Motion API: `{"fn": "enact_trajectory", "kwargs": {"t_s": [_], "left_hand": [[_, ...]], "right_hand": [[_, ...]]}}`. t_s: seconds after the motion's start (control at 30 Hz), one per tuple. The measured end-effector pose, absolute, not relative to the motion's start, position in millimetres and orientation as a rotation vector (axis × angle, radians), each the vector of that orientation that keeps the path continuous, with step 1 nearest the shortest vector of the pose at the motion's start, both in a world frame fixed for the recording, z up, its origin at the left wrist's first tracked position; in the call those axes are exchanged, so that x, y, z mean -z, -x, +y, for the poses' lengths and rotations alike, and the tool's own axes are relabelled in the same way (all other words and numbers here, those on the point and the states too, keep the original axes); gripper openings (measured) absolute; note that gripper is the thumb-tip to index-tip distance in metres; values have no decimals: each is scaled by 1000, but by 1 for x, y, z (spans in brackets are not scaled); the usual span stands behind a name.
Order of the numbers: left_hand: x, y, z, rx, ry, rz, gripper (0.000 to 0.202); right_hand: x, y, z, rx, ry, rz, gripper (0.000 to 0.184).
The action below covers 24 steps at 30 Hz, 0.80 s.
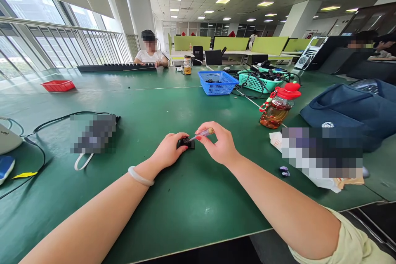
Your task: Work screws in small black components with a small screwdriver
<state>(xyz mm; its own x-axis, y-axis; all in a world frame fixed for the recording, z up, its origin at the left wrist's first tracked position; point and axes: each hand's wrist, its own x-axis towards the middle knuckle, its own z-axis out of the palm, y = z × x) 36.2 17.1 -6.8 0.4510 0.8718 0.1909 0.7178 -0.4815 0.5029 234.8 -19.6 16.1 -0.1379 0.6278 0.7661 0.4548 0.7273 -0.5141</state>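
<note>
In the middle of the green table (192,198) lies a small black device (189,144), its exact kind too small to make out. My left hand (168,148) grips it from the left, thumb in front and fingers behind. Pinched between the thumb and fingers of my right hand (220,144) is a screwdriver (203,133) with a clear, purplish handle. It slants down to the left, and its tip meets the top of the black device. The contact point itself is partly hidden by my left fingers.
Rightward stand a red-lidded bottle (276,109), a navy bag (337,105) and small dark wrapped pieces (284,171). Further back are a blue basket (217,83), a teal basket of cables (258,81) and a jar (187,66). A red tray (58,86) lies left; a person (151,51) sits opposite.
</note>
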Motion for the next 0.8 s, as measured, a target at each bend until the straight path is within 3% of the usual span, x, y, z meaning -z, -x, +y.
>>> {"fn": "enact_trajectory", "kwargs": {"t_s": [0.8], "left_hand": [[4, -38, 15, -635, -2372, 1358, 33]], "right_hand": [[-19, -231, -23, 9, 604, -1981, 9]]}}
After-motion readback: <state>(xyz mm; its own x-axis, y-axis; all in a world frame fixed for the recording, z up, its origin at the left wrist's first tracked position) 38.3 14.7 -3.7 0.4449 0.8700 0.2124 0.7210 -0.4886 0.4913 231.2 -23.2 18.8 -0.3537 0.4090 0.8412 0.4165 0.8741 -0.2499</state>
